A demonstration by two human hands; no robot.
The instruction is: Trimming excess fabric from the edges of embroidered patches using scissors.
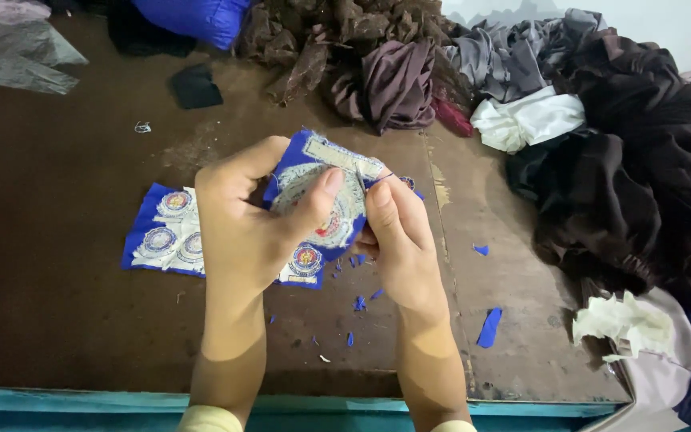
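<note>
In the middle of the frame the left hand (241, 228) holds a blue patch (321, 188) with a round pale emblem, the thumb pressed on its face and the other fingers closed behind it. The right hand (397, 240) meets it from the right, its fingers pinched together at the upper edge of the patch on what looks like a small blade or a thread; it is too small to tell which. Both hands are raised a little above the brown table (57, 264).

To do this trimming well, I think the left thumb should keep the cloth tight near the edge, and the right hand should work in short moves close to the stitched border, without cutting into the emblem.

Under the hands, toward the left, lies a strip of more patches (161, 236). Small blue scraps (489, 326) are scattered at lower right. A pile of dark clothes (617, 184) fills the upper right
</note>
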